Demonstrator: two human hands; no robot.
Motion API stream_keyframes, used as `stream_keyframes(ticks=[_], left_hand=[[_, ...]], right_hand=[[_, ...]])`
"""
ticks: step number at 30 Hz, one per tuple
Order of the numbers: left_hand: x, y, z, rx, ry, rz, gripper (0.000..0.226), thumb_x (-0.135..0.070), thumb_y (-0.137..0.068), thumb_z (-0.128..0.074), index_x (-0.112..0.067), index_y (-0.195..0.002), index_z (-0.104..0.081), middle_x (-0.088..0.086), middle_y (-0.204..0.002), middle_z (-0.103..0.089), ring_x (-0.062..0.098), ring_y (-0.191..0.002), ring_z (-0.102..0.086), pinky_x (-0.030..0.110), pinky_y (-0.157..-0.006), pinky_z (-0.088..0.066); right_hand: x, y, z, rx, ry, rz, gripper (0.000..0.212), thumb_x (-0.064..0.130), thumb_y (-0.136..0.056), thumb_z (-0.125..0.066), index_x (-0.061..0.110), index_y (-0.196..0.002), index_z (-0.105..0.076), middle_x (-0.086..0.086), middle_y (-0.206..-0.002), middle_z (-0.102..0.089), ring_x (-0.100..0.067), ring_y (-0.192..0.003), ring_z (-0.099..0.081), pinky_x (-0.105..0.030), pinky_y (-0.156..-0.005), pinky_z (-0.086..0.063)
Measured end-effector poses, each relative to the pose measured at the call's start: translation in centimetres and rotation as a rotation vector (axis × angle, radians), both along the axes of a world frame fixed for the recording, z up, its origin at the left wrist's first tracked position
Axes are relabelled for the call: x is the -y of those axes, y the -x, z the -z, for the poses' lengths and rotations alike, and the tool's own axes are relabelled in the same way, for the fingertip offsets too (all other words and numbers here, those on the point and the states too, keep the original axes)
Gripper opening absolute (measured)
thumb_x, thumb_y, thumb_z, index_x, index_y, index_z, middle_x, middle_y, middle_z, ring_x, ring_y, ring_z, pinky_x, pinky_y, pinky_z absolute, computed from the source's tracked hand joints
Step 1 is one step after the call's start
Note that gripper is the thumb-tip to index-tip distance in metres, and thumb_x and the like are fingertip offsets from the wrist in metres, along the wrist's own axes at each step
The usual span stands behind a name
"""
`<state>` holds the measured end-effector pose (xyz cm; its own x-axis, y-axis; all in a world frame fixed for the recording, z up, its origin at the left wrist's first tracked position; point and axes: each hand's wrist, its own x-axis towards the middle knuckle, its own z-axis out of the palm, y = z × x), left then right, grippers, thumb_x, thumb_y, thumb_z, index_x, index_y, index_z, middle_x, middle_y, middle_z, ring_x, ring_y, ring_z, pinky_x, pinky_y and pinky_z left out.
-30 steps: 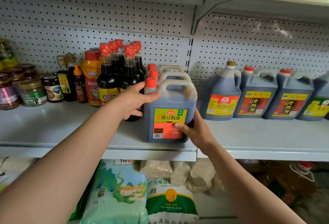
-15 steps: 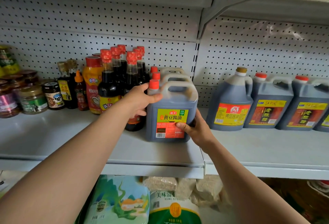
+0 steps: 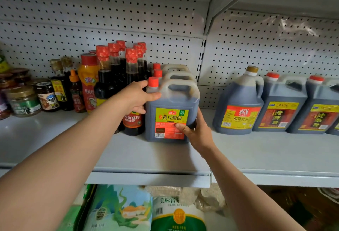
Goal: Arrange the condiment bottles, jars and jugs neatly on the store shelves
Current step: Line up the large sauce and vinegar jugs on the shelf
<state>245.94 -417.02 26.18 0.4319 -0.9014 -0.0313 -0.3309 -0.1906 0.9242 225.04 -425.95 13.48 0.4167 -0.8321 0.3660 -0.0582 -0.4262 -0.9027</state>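
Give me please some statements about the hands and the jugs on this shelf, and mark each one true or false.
1. Both hands hold the front soy sauce jug. True: the left hand grips its upper left corner by the red cap, and the right hand grips its lower right side.
2. The front soy sauce jug is lifted off the shelf. False: it stands upright on the shelf.
3. Two more jugs with red caps stand in a row behind it. True.
4. The gold-capped jug touches the front soy sauce jug. False: bare shelf lies between them.
5. The tall red-capped bottles stand to the right of the held jug. False: they stand to its left.
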Motion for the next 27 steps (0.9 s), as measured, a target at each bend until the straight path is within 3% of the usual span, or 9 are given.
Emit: stream_keyframes(ticks=[4, 8, 13, 17, 20, 23, 27], left_hand=[[0.1, -0.2, 0.2, -0.013, -0.010, -0.001, 0.071, -0.034, -0.085, -0.076, -0.033, -0.148, -0.042, 0.007, -0.133, -0.058, 0.034, -0.111, -0.063, 0.028, -0.063, -0.058], [0.1, 0.0, 0.4, -0.029, 0.035, -0.011, 0.065, -0.032, -0.086, -0.076, -0.033, -0.144, -0.046, -0.005, -0.112, -0.057, 0.023, -0.098, -0.060, 0.026, -0.057, -0.055], [-0.4, 1.8, 1.5, 0.062, 0.131, -0.200, 0.062, -0.036, -0.084, -0.077, -0.026, -0.139, -0.051, 0.002, -0.118, -0.061, 0.025, -0.099, -0.061, 0.047, -0.080, -0.060], [-1.5, 4.2, 2.3, 0.138, 0.174, -0.353, 0.067, -0.038, -0.085, -0.075, -0.017, -0.142, -0.046, 0.012, -0.135, -0.059, 0.034, -0.119, -0.057, 0.034, -0.092, -0.047], [-3.6, 7.5, 3.7, 0.169, 0.170, -0.425, 0.083, -0.047, -0.083, -0.074, -0.013, -0.148, -0.036, 0.014, -0.143, -0.052, 0.034, -0.129, -0.051, 0.039, -0.100, -0.042], [-6.3, 10.9, 5.9, 0.178, 0.164, -0.368, 0.081, -0.049, -0.081, -0.075, -0.016, -0.146, -0.040, 0.010, -0.141, -0.052, 0.032, -0.125, -0.053, 0.037, -0.097, -0.043], [-10.0, 14.8, 9.4, 0.232, 0.010, -0.229, 0.074, -0.044, -0.082, -0.075, -0.024, -0.145, -0.041, 0.010, -0.139, -0.050, 0.031, -0.124, -0.053, 0.033, -0.093, -0.043]], right_hand=[[0.0, 0.0, 0.0, -0.003, -0.021, -0.008, 0.089, 0.028, -0.079, -0.085, 0.035, -0.152, -0.035, 0.008, -0.121, -0.071, -0.015, -0.114, -0.066, -0.049, -0.100, -0.052], [0.1, 0.1, -0.1, -0.019, -0.029, -0.018, 0.089, 0.025, -0.080, -0.084, 0.031, -0.153, -0.034, 0.006, -0.124, -0.070, -0.015, -0.117, -0.065, -0.048, -0.101, -0.052], [-0.6, 0.4, -1.5, -0.227, -0.045, 0.044, 0.080, 0.037, -0.081, -0.082, 0.028, -0.148, -0.039, 0.009, -0.124, -0.067, -0.021, -0.119, -0.062, -0.034, -0.095, -0.050], [-2.3, 2.3, -4.0, -0.387, -0.014, 0.172, 0.086, 0.054, -0.081, -0.077, 0.015, -0.149, -0.041, -0.003, -0.141, -0.059, -0.025, -0.129, -0.056, -0.039, -0.105, -0.047], [-4.1, 5.6, -5.3, -0.426, 0.050, 0.242, 0.083, 0.054, -0.081, -0.076, 0.013, -0.146, -0.046, -0.006, -0.140, -0.060, -0.026, -0.127, -0.057, -0.040, -0.103, -0.048], [-6.4, 9.7, -5.1, -0.462, 0.053, 0.270, 0.081, 0.051, -0.080, -0.079, 0.012, -0.145, -0.048, -0.008, -0.140, -0.059, -0.026, -0.129, -0.056, -0.040, -0.105, -0.045], [-9.8, 15.1, -3.5, -0.610, 0.065, 0.278, 0.082, 0.051, -0.079, -0.080, 0.017, -0.145, -0.046, -0.009, -0.142, -0.057, -0.028, -0.129, -0.054, -0.034, -0.100, -0.045]])
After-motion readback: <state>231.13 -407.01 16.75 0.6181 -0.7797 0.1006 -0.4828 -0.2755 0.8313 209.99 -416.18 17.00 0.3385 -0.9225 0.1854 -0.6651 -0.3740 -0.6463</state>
